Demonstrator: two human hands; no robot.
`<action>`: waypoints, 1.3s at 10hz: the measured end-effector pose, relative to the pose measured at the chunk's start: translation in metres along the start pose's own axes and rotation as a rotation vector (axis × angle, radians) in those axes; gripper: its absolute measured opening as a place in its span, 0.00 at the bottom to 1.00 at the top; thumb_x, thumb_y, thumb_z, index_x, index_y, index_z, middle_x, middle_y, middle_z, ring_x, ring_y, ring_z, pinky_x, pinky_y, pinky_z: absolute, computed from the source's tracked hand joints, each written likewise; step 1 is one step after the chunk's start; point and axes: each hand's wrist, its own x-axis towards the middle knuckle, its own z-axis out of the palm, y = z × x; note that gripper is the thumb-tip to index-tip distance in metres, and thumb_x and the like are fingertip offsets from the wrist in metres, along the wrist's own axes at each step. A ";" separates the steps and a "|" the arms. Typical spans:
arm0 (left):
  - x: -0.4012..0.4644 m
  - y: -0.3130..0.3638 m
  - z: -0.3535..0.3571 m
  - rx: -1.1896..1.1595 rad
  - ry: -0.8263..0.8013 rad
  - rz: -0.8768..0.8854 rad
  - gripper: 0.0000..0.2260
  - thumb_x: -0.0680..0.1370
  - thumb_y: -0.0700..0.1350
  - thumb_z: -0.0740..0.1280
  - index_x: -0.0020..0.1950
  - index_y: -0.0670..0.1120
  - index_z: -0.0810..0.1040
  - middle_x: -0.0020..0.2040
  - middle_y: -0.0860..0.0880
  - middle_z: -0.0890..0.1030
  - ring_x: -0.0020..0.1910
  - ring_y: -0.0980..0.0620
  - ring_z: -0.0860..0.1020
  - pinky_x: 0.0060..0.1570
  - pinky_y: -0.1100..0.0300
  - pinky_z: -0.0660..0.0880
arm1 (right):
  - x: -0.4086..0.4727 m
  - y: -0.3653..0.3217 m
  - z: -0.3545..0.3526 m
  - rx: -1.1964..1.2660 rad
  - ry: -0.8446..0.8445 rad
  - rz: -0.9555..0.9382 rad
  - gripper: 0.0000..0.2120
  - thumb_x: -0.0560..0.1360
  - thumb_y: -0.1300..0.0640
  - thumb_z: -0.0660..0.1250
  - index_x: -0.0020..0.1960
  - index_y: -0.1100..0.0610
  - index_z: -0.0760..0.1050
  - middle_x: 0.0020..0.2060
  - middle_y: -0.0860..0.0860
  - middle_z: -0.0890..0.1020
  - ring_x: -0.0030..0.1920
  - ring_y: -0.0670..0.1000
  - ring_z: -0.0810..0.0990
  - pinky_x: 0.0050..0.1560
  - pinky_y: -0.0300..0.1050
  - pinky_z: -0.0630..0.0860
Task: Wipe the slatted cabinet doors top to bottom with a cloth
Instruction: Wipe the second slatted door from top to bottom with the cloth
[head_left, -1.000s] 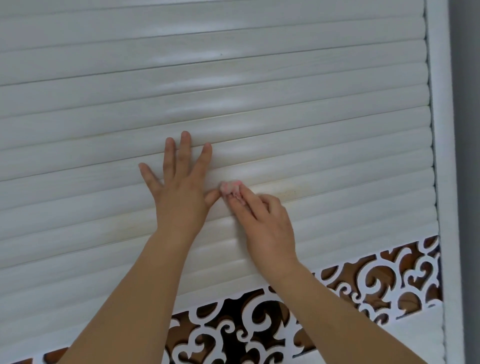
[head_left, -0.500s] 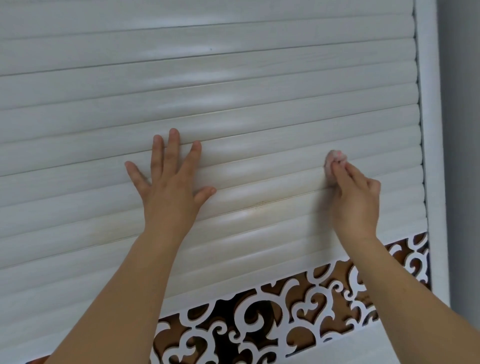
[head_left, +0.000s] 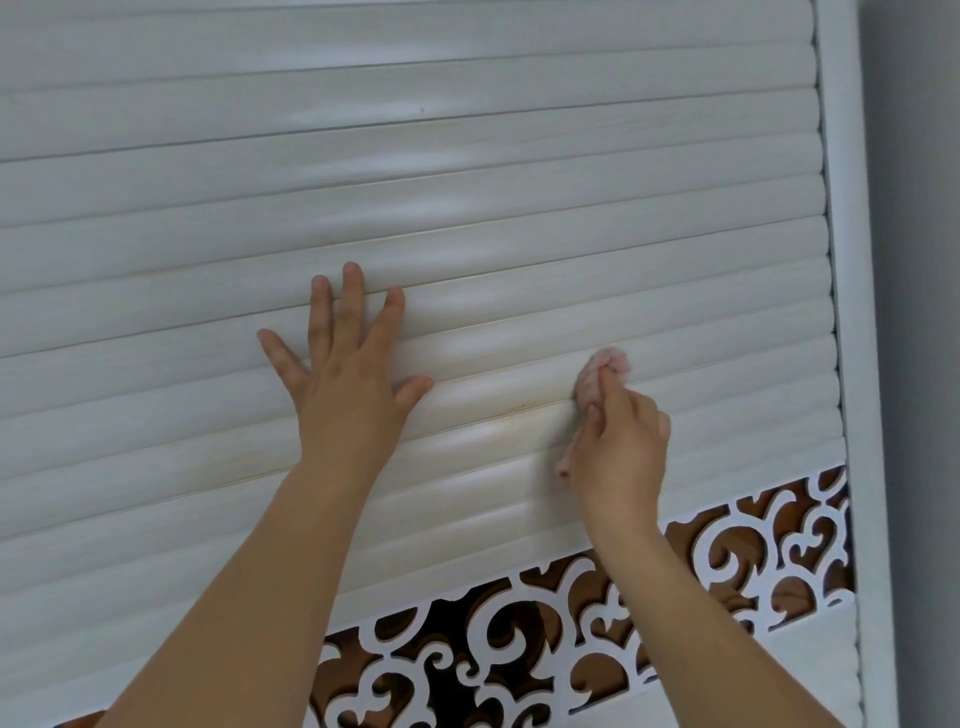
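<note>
The slatted door (head_left: 467, 208) is run with near-horizontal slats. A pink cloth (head_left: 602, 376) – mostly hidden – is pinched by the right hand (head_left: 618, 447); the left hand (head_left: 348, 384) is pressed flat, fingers spread.

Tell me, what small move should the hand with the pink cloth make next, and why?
Probably a short sideways rub toward the left along the groove. The right hand presses the small wadded pink cloth against the white slatted cabinet door, and a faint brownish mark lies in the groove just left of the cloth. The left hand lies flat on the slats, apparently bracing the door.
</note>
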 end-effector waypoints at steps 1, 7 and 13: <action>0.000 0.002 0.000 -0.002 0.002 -0.003 0.36 0.74 0.56 0.67 0.77 0.55 0.53 0.77 0.51 0.40 0.75 0.50 0.37 0.67 0.34 0.37 | -0.019 -0.016 0.013 -0.008 -0.078 -0.042 0.23 0.75 0.69 0.60 0.68 0.55 0.71 0.52 0.54 0.78 0.50 0.49 0.65 0.46 0.42 0.68; -0.002 0.009 -0.005 0.002 -0.043 -0.030 0.36 0.75 0.56 0.66 0.77 0.56 0.50 0.77 0.52 0.38 0.75 0.51 0.36 0.68 0.34 0.38 | 0.013 -0.013 -0.038 1.022 -0.341 0.567 0.10 0.80 0.63 0.59 0.55 0.55 0.76 0.37 0.56 0.82 0.24 0.46 0.73 0.20 0.35 0.68; -0.001 0.009 -0.005 -0.005 -0.057 -0.045 0.36 0.75 0.55 0.66 0.77 0.56 0.49 0.77 0.52 0.37 0.75 0.51 0.35 0.68 0.36 0.37 | -0.032 -0.034 0.017 0.145 -0.199 -0.032 0.28 0.74 0.41 0.62 0.69 0.56 0.68 0.59 0.54 0.70 0.58 0.54 0.71 0.58 0.48 0.72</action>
